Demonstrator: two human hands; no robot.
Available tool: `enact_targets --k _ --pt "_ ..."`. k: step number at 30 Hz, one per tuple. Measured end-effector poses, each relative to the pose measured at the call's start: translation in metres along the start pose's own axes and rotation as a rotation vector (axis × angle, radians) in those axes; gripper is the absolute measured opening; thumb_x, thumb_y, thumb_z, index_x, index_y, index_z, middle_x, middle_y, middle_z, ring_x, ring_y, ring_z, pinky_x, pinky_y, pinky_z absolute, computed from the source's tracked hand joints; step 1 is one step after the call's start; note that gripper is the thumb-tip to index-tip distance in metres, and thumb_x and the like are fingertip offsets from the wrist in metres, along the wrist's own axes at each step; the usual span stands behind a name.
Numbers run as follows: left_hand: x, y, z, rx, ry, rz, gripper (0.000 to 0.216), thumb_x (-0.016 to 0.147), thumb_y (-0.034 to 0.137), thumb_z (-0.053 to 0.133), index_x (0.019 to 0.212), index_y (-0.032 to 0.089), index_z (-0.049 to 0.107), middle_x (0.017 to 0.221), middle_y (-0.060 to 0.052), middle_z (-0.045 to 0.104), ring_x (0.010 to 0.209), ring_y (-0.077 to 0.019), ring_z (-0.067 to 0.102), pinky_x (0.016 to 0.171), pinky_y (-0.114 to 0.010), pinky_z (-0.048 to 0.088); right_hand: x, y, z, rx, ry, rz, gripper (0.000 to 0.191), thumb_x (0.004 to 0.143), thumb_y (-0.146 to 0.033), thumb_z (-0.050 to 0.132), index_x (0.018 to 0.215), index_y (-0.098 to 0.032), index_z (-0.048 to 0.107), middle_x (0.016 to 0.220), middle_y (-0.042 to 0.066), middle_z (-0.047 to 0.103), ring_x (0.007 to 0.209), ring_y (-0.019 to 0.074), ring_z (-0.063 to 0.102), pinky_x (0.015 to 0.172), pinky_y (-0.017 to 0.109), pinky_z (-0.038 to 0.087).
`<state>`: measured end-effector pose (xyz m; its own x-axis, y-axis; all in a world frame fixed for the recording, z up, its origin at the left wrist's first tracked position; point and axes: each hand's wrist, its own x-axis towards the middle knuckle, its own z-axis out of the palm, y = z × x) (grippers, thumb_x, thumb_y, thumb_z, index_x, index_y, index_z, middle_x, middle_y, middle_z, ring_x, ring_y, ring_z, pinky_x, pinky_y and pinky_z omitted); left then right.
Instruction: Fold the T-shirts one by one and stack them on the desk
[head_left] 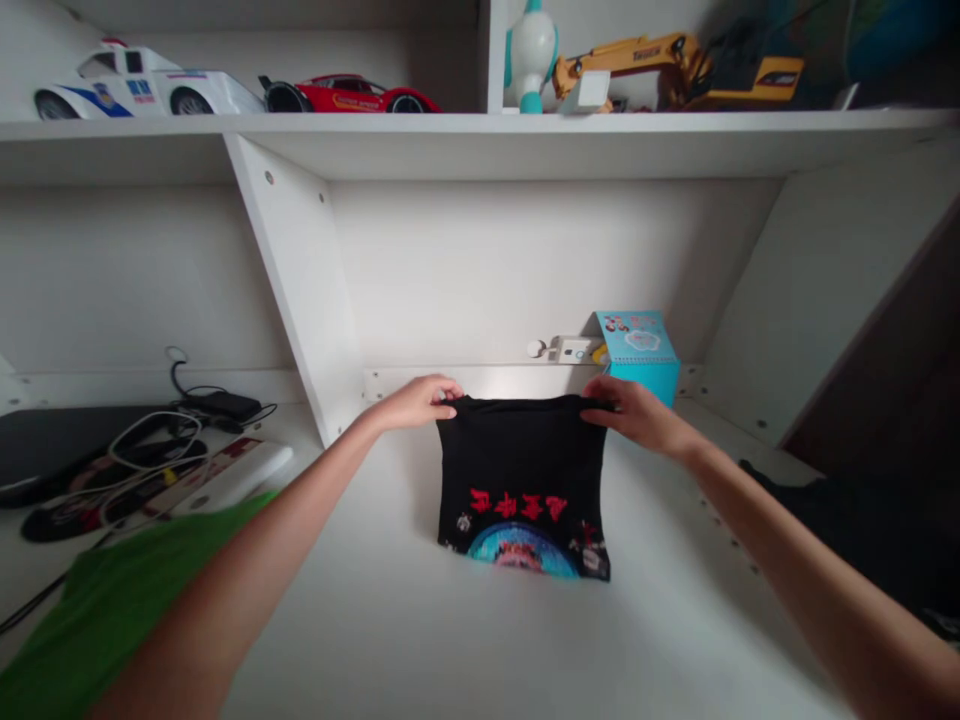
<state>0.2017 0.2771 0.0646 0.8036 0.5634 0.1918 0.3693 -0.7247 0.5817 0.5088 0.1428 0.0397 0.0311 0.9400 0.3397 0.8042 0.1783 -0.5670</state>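
A black piece of clothing [517, 450], likely a T-shirt folded into a rough square, stretches between my two hands over the white desk [360, 620]. Red characters and a blue round print show upside down near its lower edge. My left hand [420, 402] pinches its far left corner between thumb and fingers. At the far right corner, my right hand [630, 410] has its fingers closed on the cloth. Whether the near edge touches the desk, I cannot tell.
Behind my right hand stands a blue desk calendar [645, 345], beside a power socket [577, 349]. Green cloth [90, 620], tangled cables [161, 450] and a dark laptop-like slab [60, 445] lie at left. Dark cloth [832, 520] is at right. Toy vehicles [352, 97] occupy the upper shelf [465, 124].
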Motion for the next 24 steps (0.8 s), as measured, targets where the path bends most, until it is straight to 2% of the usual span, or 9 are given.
enact_targets --k 3,5,7,11,13,16,18,21,24 --pt "-0.024 0.049 -0.020 0.022 0.105 0.116 0.024 0.076 0.029 0.052 0.096 0.017 0.055 0.096 -0.003 0.059 0.078 -0.0135 0.055 0.074 -0.026 0.043 -0.049 -0.047 -0.037 -0.015 0.218 -0.176 0.021 0.077 -0.035 0.057 0.089 -0.022 0.047 0.083 0.000 0.054 0.077 0.0145 0.054 0.070 0.026 0.044" --pt "-0.044 0.065 -0.017 0.066 0.100 0.152 0.019 0.079 0.026 0.047 0.095 0.018 0.055 0.093 -0.001 0.059 0.082 -0.0141 0.055 0.077 -0.026 0.042 -0.092 -0.077 -0.039 -0.118 0.291 -0.223 0.015 0.079 -0.030 0.054 0.090 -0.022 0.047 0.083 0.000 0.055 0.074 0.0135 0.054 0.068 0.025 0.043" --pt "-0.064 0.065 -0.002 0.156 0.035 0.164 0.017 0.080 0.019 0.045 0.092 0.020 0.056 0.092 0.000 0.060 0.085 -0.0147 0.055 0.079 -0.026 0.041 -0.134 -0.101 -0.027 -0.174 0.151 -0.222 0.013 0.081 -0.023 0.050 0.093 -0.023 0.048 0.089 0.001 0.057 0.077 0.0128 0.055 0.069 0.023 0.043" --pt "-0.093 0.040 0.043 0.316 -0.278 0.083 0.027 0.073 0.007 0.046 0.090 0.021 0.061 0.095 -0.001 0.063 0.095 -0.0185 0.055 0.083 -0.027 0.040 -0.181 -0.110 0.003 -0.047 -0.444 -0.191 0.027 0.080 -0.027 0.055 0.106 -0.026 0.053 0.102 0.001 0.060 0.091 0.0150 0.057 0.078 0.023 0.045" --pt "-0.101 0.038 0.067 0.317 -0.342 0.047 0.032 0.074 0.008 0.047 0.098 0.022 0.062 0.107 -0.004 0.061 0.102 -0.0204 0.053 0.087 -0.029 0.039 -0.174 -0.092 0.012 0.006 -0.547 -0.134 0.024 0.083 -0.033 0.051 0.105 -0.026 0.057 0.104 0.002 0.062 0.094 0.0167 0.058 0.082 0.026 0.045" --pt "-0.106 0.062 0.105 0.259 -0.267 0.116 0.037 0.082 0.019 0.047 0.118 0.024 0.053 0.130 -0.007 0.046 0.115 -0.0228 0.046 0.097 -0.034 0.034 -0.135 -0.046 0.028 -0.085 -0.315 -0.093 0.030 0.089 -0.030 0.037 0.111 -0.025 0.057 0.114 0.004 0.059 0.105 0.0186 0.054 0.091 0.031 0.041" --pt "-0.107 0.088 0.132 0.242 -0.252 0.195 0.044 0.084 0.031 0.049 0.127 0.024 0.045 0.137 -0.010 0.037 0.122 -0.0265 0.038 0.100 -0.038 0.031 -0.106 -0.015 0.043 -0.191 -0.181 -0.089 0.038 0.090 -0.027 0.032 0.124 -0.021 0.048 0.132 0.006 0.045 0.121 0.0195 0.040 0.101 0.035 0.032" --pt "-0.110 0.116 0.167 0.254 -0.307 0.256 0.057 0.082 0.046 0.050 0.132 0.022 0.038 0.132 -0.015 0.042 0.117 -0.0315 0.042 0.097 -0.045 0.033 -0.081 0.014 0.070 -0.261 -0.216 -0.106 0.042 0.088 -0.027 0.036 0.129 -0.019 0.043 0.137 0.004 0.039 0.128 0.0173 0.030 0.105 0.034 0.026" --pt "-0.113 0.119 0.182 0.326 -0.307 0.254 0.060 0.079 0.045 0.055 0.132 0.024 0.037 0.117 -0.014 0.054 0.105 -0.0317 0.051 0.095 -0.056 0.029 -0.084 0.021 0.086 -0.358 -0.233 -0.074 0.039 0.087 -0.025 0.040 0.126 -0.021 0.047 0.132 0.004 0.045 0.123 0.0183 0.038 0.101 0.035 0.031"
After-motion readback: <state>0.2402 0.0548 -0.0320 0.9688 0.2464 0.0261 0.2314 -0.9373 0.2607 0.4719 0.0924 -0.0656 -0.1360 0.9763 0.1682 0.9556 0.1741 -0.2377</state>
